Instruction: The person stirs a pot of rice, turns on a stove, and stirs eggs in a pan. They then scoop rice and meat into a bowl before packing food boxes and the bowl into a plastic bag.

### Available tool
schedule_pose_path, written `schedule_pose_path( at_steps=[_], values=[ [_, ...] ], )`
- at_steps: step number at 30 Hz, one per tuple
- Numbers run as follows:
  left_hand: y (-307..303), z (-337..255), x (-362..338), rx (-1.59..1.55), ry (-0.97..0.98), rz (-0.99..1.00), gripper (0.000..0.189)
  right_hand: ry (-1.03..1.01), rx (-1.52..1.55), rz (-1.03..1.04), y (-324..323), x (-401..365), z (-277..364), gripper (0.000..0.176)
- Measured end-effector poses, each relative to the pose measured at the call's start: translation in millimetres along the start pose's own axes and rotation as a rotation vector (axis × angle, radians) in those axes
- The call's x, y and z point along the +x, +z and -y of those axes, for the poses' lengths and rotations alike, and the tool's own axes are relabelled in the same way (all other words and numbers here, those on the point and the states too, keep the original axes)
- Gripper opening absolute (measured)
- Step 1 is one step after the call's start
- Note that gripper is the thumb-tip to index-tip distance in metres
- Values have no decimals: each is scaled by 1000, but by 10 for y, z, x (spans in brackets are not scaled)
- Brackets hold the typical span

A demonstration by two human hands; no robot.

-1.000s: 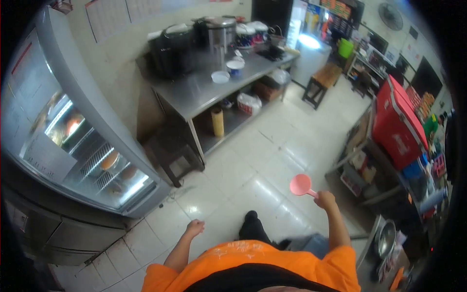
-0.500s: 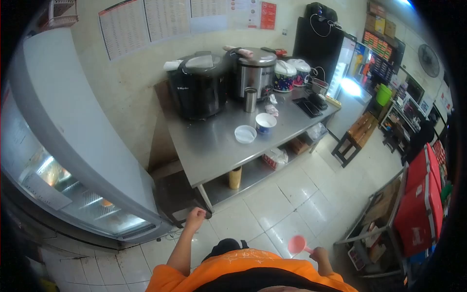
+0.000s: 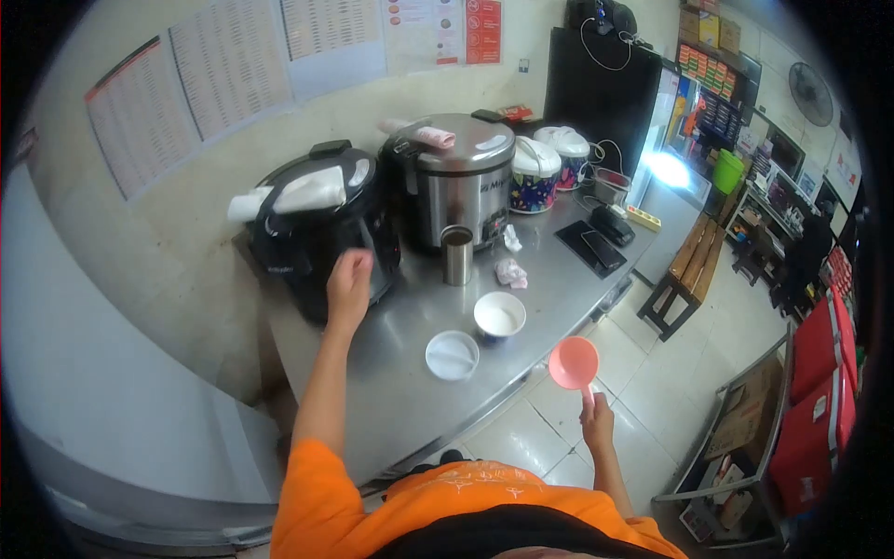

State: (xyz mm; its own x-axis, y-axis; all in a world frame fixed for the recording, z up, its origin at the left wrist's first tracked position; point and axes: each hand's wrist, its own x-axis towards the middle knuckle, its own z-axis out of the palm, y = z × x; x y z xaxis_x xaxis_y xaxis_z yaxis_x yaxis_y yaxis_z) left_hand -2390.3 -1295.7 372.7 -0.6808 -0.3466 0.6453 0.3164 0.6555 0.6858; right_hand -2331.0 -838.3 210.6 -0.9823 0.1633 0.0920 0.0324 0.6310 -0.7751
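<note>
My right hand (image 3: 597, 421) is closed round the handle of a pink plastic dipper (image 3: 574, 360), held over the floor just off the table's front edge, its bowl facing up. My left hand (image 3: 349, 279), fingers curled in and nothing showing in them, is raised in front of the black rice cooker (image 3: 312, 265) and overlaps its side. A white cloth lies on that cooker's lid. Between the hands stand a round clear plastic lid or bowl (image 3: 453, 356), a white-and-blue paper bowl (image 3: 500, 315) and a steel tumbler (image 3: 456, 256).
The steel table (image 3: 372, 391) carries a large steel rice cooker (image 3: 466, 177), two smaller flowered cookers (image 3: 535, 177), crumpled tissue (image 3: 510, 273) and a phone (image 3: 603, 250). A tall fridge (image 3: 121, 373) stands left. At right are a wooden bench (image 3: 694, 265) and a rack with red boxes (image 3: 815, 438).
I have come closer to the table. My left hand has risen from beside the table's front corner to the black cooker; my right hand has brought the dipper forward and up.
</note>
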Motion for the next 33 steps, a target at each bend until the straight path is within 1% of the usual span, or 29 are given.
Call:
schedule_pose_path(
  at_steps=[1, 2, 4, 5, 6, 7, 9, 10, 12, 13, 14, 15, 16, 18, 19, 21, 22, 24, 25, 26, 27, 28, 29, 31, 32, 33],
  values=[
    [172, -42, 367, 16, 62, 33, 22, 26, 97, -6, -49, 98, 359, 20],
    [353, -62, 720, 33, 123, 68, 23, 35, 100, -3, -18, 242, 436, 20],
    [767, 101, 1393, -39, 92, 93, 26, -136, 308, -151, 99, 508, 514, 14],
    [920, 199, 1709, 40, 93, 91, 31, -121, 400, -155, 149, 664, 510, 11],
    [1059, 290, 1983, 118, 96, 84, 36, -121, 403, -152, 174, 786, 547, 11],
    [1193, 404, 2226, 119, 97, 79, 36, -104, 407, -137, 166, 919, 594, 12],
    [1405, 641, 2618, 396, 37, -9, 44, -94, 425, -112, 204, 1223, 570, 11],
    [1472, 764, 2776, 394, -23, 32, 50, -96, 422, -111, 206, 1404, 616, 11],
    [1642, 1041, 3009, 479, -138, 36, 53, -43, 358, -16, 191, 1740, 782, 9],
    [1689, 1158, 3126, 495, -178, 69, 53, -24, 387, 3, 231, 1962, 801, 9],
    [1727, 1213, 3196, 512, -225, 103, 54, -18, 380, 12, 256, 2184, 828, 9],
    [1770, 1281, 3277, 542, -302, 118, 53, -62, 384, 29, 283, 2416, 866, 10],
    [1773, 1217, 3269, 523, -323, 76, 50, -99, 387, 55, 306, 2610, 895, 11],
    [1753, 1214, 3243, 523, -268, 50, 49, -134, 437, 121, 370, 2997, 972, 15],
    [1748, 1176, 3209, 512, -235, 23, 49, -115, 429, 163, 396, 3182, 992, 15],
    [1735, 1202, 3197, 514, -195, 8, 50, -274, 349, 210, 489, 3476, 1015, 22],
    [1732, 1183, 3187, 536, -220, 8, 50, -268, 351, 242, 531, 3560, 1048, 22],
    [1758, 1126, 3183, 542, -272, -4, 46, -313, 295, 365, 602, 3689, 1176, 27],
    [1754, 1069, 3158, 533, -318, 3, 47, -368, 299, 440, 700, 3726, 1214, 29],
    [1742, 1022, 3118, 547, -333, 1, 47, -285, 291, 642, 861, 3762, 1177, 30],
    [1730, 968, 3070, 549, -305, -8, 47, -444, 198, 696, 1062, 3748, 1201, 33],
    [1723, 925, 3014, 549, -274, -18, 48, -667, 223, 711, 1325, 3737, 1168, 33],
    [1720, 891, 2963, 559, -282, -20, 48, -659, 307, 830, 1531, 3707, 1227, 39],
    [1711, 828, 2860, 613, -213, -50, 43, -958, 399, 770, 1919, 3665, 1417, 56],
    [1707, 768, 2808, 617, -216, -48, 43, -955, 403, 773, 2064, 3636, 1440, 56],
    [1706, 705, 2753, 601, -229, -19, 42, -871, 443, 844, 2193, 3605, 1443, 65]
  ],
)
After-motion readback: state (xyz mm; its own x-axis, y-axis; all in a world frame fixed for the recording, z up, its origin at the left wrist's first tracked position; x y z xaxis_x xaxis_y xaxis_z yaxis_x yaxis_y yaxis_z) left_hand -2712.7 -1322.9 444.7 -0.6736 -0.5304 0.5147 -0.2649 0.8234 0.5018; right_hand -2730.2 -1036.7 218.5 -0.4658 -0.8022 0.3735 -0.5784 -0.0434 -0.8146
